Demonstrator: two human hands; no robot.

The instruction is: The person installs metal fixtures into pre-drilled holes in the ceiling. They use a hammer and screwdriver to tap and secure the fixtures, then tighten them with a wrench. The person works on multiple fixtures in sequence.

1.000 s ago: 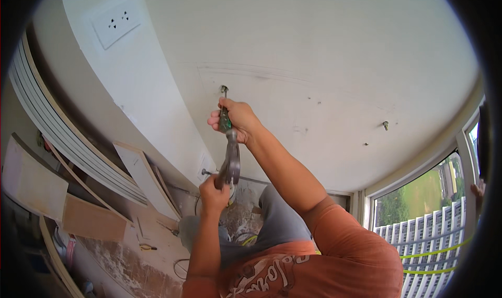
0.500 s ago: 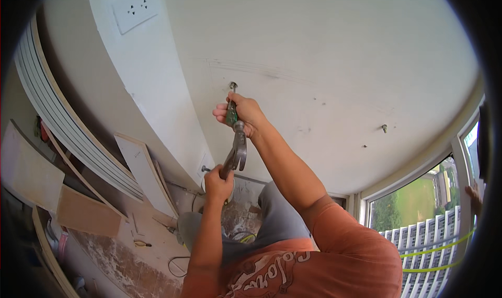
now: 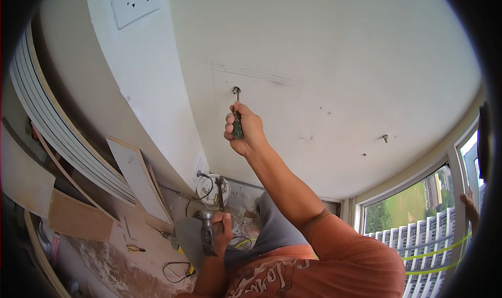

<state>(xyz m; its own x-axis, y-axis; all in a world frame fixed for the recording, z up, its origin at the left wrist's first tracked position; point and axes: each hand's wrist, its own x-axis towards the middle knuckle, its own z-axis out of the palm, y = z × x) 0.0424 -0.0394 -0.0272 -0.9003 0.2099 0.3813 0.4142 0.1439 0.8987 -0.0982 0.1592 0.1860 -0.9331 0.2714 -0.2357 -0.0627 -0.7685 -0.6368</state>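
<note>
In my right hand [image 3: 249, 128], closed and raised to the pale wall, is a screwdriver [image 3: 238, 128] with a dark green handle. Its shaft runs up to a metal anchor [image 3: 236, 90] set in the wall; whether the tip is inside or only against it I cannot tell. Lower down, close to my lap, my left hand [image 3: 224, 231] grips a claw hammer [image 3: 207, 232]. The steel head shows beside my fingers, apart from the screwdriver. Another metal anchor [image 3: 385, 138] sticks out of the wall farther right.
A white outlet [image 3: 135, 5] sits on the column at upper left. Boards [image 3: 137, 172] lean below it, with pliers [image 3: 136, 248] on the dusty floor. A round white lid or container [image 3: 208, 191] stands by the wall. At right, another person's hand [image 3: 469, 206] is by the window [image 3: 410, 193].
My left hand has drawn the hammer down and back, away from the screwdriver's handle end. My right hand's fingers have curled more closely around the screwdriver, still at the same anchor.
</note>
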